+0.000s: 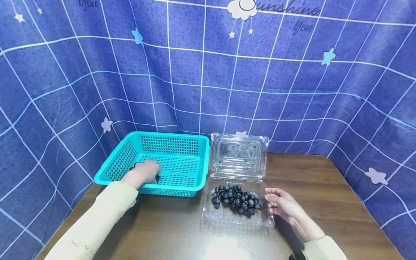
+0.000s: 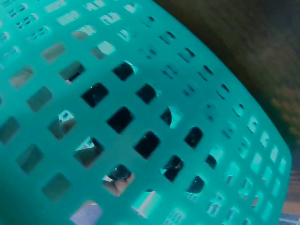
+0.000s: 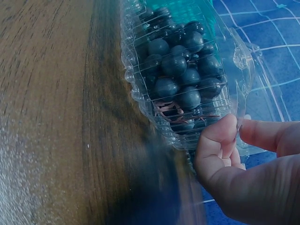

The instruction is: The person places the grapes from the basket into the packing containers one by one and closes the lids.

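My left hand (image 1: 147, 171) reaches down into the left part of a turquoise plastic basket (image 1: 202, 180). Dark grapes (image 1: 131, 167) show at both sides of its fingers, and the fingertips are hidden. Through the basket holes, the left wrist view shows dark glossy grapes (image 2: 121, 120) and bits of skin. On the right, my right hand (image 1: 283, 206) pinches the edge of a clear plastic clamshell box (image 1: 221, 216) between thumb and fingers. A bunch of black grapes (image 1: 238, 199) lies in that box, also seen through its wall in the right wrist view.
The box's lid (image 1: 239, 153) stands folded back behind it, near the blue patterned curtain (image 1: 247, 97). Basket and box stand side by side on a brown wooden table (image 1: 302, 177). A dark object (image 1: 296, 255) shows beneath the right sleeve.
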{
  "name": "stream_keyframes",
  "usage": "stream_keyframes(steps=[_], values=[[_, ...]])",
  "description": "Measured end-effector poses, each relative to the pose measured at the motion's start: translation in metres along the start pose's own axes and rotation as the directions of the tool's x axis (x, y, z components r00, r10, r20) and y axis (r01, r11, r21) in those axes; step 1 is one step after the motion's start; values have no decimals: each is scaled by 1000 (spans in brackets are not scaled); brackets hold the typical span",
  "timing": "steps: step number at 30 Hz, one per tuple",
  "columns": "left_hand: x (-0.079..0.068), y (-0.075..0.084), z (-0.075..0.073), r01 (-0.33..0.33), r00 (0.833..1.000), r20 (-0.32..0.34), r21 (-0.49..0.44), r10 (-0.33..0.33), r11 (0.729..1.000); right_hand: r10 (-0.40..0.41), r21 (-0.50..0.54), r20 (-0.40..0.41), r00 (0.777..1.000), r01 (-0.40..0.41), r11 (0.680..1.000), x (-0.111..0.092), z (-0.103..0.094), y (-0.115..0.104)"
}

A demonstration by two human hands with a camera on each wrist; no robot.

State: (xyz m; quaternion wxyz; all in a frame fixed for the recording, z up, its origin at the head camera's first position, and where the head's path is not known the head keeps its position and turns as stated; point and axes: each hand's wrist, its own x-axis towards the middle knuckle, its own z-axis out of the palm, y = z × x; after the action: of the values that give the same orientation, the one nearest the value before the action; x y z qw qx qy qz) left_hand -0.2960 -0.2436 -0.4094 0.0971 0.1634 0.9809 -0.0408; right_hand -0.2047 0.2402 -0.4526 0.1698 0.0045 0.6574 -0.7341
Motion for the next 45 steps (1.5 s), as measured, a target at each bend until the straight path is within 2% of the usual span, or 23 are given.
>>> stream_keyframes(steps=[6,14,26,38,45], values=[[-2,8,-6,-22,998,-55,15,23,1000,3,-5,-7,1000,-3,1000,0,1,-1],[-4,16,-15,-43,995,-85,23,45,999,2,-5,-9,1000,-2,1000,-1,1,0],[-6,26,-20,-60,977,-197,78,75,995,0,27,9,1000,-1,1000,0,0,1],[-11,42,-30,-67,942,-323,84,91,994,-8,44,21,1000,7,999,0,0,1],[-16,55,-39,-95,906,-403,103,129,990,-9,47,16,1000,9,999,0,0,1]])
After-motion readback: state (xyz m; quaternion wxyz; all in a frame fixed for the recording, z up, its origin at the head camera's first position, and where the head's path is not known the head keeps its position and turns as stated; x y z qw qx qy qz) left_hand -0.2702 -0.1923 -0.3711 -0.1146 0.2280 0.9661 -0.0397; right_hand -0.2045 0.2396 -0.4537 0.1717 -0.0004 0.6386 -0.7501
